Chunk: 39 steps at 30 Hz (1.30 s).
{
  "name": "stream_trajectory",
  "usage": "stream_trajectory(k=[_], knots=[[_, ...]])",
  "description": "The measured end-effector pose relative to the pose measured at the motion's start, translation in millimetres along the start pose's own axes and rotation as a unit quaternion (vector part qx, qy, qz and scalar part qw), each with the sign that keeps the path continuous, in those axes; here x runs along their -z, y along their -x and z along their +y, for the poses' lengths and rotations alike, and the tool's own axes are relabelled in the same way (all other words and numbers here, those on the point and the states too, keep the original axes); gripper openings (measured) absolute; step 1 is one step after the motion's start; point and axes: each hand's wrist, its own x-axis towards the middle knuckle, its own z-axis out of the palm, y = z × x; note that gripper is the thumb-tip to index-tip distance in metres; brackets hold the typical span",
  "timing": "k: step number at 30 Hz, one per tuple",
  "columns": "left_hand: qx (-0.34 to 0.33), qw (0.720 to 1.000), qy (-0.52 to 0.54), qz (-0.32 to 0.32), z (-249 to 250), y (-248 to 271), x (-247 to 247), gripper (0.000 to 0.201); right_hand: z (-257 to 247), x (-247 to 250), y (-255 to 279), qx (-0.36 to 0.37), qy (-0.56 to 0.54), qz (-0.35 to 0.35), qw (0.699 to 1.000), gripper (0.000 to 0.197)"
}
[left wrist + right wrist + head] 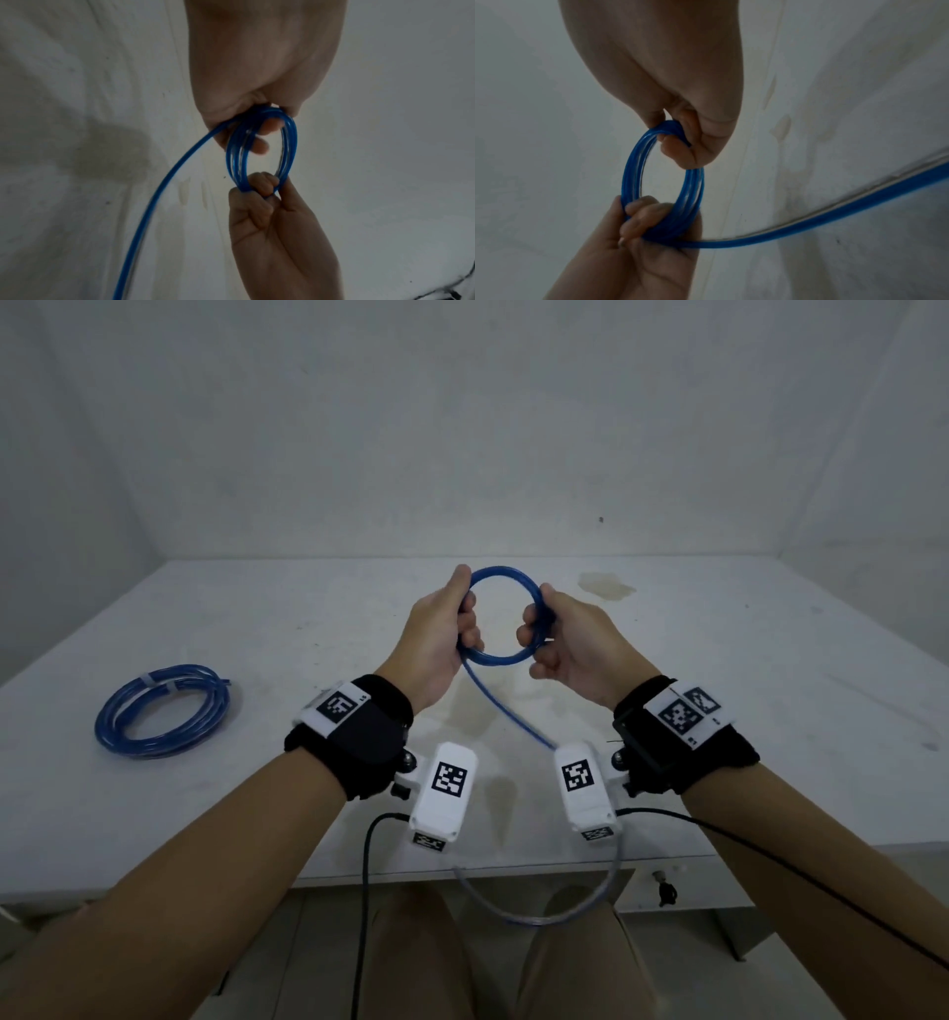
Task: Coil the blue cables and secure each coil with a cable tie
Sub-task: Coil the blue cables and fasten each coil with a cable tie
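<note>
I hold a small coil of blue cable (500,575) upright above the middle of the white table (719,660). My left hand (454,629) grips its left side, and my right hand (552,636) grips its right side. The wrist views show the coil (236,160) (634,168) as several loops pinched by the left hand (259,130) (649,221) and the right hand (259,194) (680,146). A loose tail (506,706) (154,199) (834,219) runs from the left hand's side toward me and hangs over the table's front edge.
A finished blue coil (162,711) bound with a white tie (149,680) lies flat on the table at the left. A yellowish stain (606,585) marks the table behind my hands. Grey walls close off the back and sides.
</note>
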Motion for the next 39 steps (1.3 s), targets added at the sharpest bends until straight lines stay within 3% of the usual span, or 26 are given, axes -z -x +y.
stream_trajectory(k=[3,7,9,11,14,18,22,27,33,39], knots=[[-0.024,0.997,-0.066,-0.002,4.8,-1.7,3.1,0.037,-4.1,4.1,2.2,0.031,0.156,0.027,0.987,0.031],[-0.044,0.98,-0.188,-0.054,9.2,-1.5,-0.3,0.037,-17.6,6.7,2.5,0.064,0.185,-0.004,0.981,0.038],[-0.051,0.973,-0.218,-0.058,10.4,-1.3,-3.4,0.039,-21.4,4.8,2.9,0.05,0.227,-0.022,0.972,0.047],[-0.057,0.971,-0.227,-0.05,10.9,-1.6,-5.6,0.04,-22.6,3.6,3.3,0.031,0.24,-0.031,0.97,0.043],[-0.07,0.972,-0.222,-0.037,10.3,-1.5,-8.4,0.037,-20.0,5.4,2.8,0.024,0.179,-0.031,0.983,0.039],[-0.058,0.981,-0.18,-0.04,9.6,-1.8,-5.7,0.039,-14.2,8.6,3.2,0.007,0.013,0.003,1.0,0.04],[-0.031,0.991,-0.125,-0.03,-0.7,-3.0,-0.1,0.039,-12.4,9.0,1.2,0.013,-0.125,0.034,0.992,0.041],[0.035,0.997,0.069,-0.022,-11.1,0.8,-8.1,0.043,-8.1,0.9,-3.5,0.014,-0.242,0.036,0.969,0.044],[0.034,0.983,0.178,0.021,-11.8,-0.9,-14.9,0.036,4.8,-8.3,-3.4,0.003,-0.248,0.008,0.969,0.042],[0.012,0.982,0.179,0.064,-11.4,-3.1,-12.2,0.034,13.8,-8.6,1.9,-0.008,-0.216,-0.042,0.975,0.037]])
